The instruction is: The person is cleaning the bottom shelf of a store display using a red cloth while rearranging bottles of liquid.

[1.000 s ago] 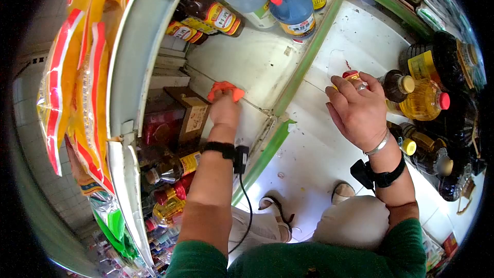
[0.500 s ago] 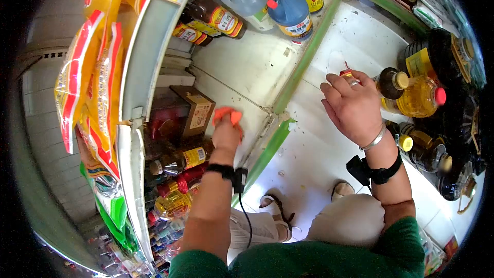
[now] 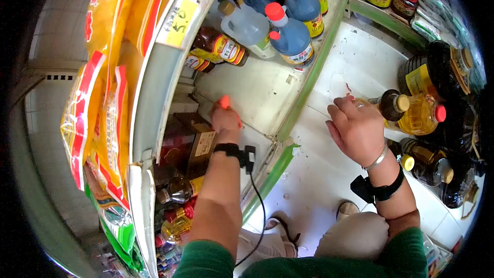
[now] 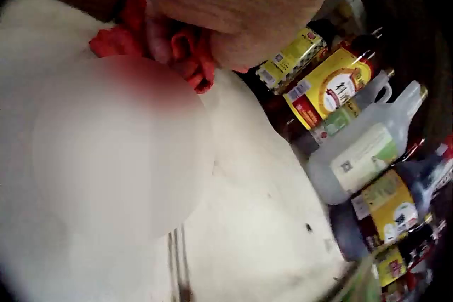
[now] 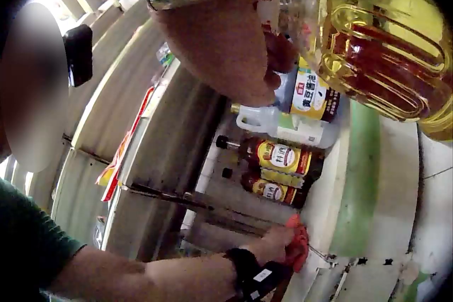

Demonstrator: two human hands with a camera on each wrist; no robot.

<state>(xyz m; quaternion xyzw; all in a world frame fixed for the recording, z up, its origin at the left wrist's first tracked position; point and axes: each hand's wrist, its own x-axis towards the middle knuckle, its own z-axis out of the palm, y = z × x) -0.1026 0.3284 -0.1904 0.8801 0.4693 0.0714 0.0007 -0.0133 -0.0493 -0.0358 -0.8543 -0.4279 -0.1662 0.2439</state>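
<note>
My left hand grips a bunched orange-red cloth against the pale shelf board. In the left wrist view, folds of the cloth poke out between the fingers. A brown carton stands on the near side of this hand, and dark bottles with yellow-red labels lie on the far side. My right hand is lowered over the floor at the right, fingers curled. The right wrist view has it around the neck of a clear bottle of yellow oil; the hand covers most of the neck.
Blue-grey jugs with red caps crowd the shelf's far end. A green edge strip runs along its front. More oil bottles stand at the right. Orange bags hang at the left by a price tag.
The left hand drew the cloth nearer the body, then pushed it back out across the shelf. The right hand keeps its place and grip. The head view has shifted slightly.
</note>
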